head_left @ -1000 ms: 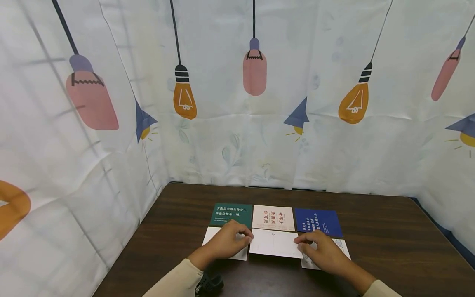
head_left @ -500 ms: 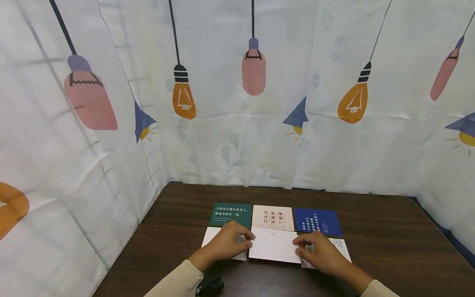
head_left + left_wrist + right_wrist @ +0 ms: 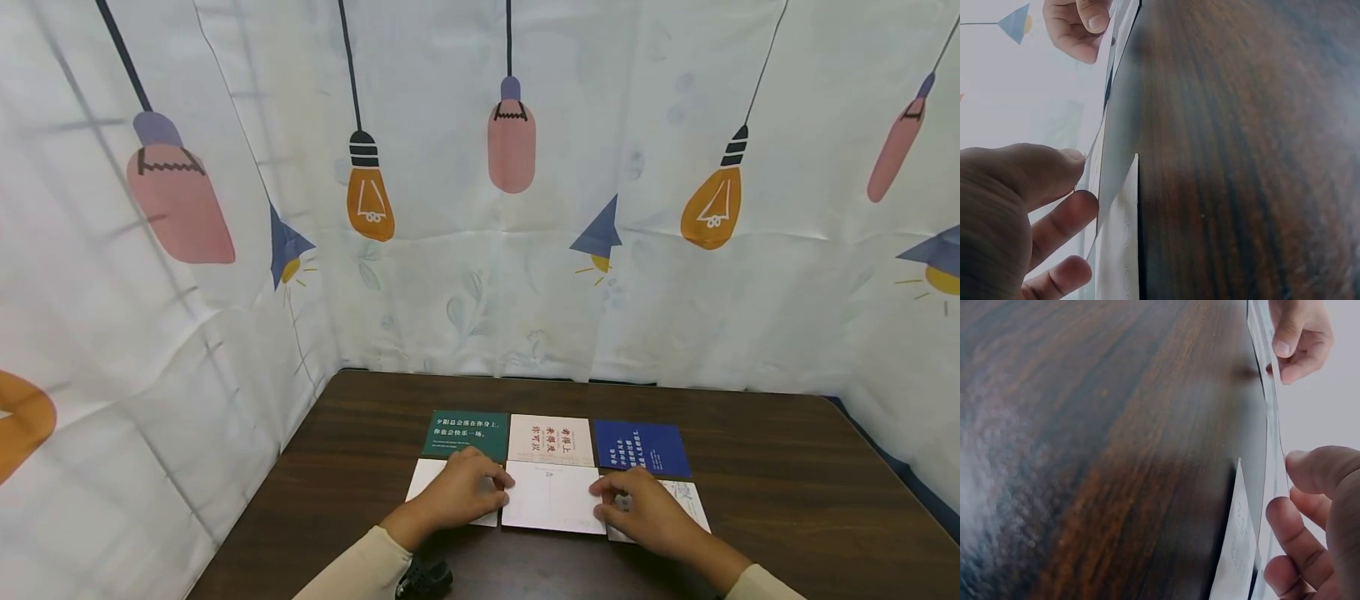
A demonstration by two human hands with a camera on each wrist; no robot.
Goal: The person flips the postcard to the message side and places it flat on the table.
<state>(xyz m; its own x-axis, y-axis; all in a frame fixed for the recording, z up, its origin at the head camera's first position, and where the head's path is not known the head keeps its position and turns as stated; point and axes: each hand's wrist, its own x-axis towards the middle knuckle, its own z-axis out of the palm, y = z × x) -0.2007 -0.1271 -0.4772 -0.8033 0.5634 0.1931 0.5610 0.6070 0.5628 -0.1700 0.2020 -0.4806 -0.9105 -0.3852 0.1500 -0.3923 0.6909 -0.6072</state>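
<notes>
On the table, just in front of the pink card, left hand and right hand pinch a white card that uneven release could skew.

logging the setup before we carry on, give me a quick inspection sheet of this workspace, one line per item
Surface: dark brown wood-grain table.
Job's things: green card, pale pink card and blue card in the back row; left white card, middle white card and right white card in front, the outer two partly hidden by the hands.
Clutter: a dark object by the left sleeve; cannot tell what it is.
Grippers: bare hands; left hand pinches the middle white card's left edge, right hand its right edge.
Cables: nothing seen.
Surroundings: white curtain printed with hanging lamps and bulbs.
</notes>
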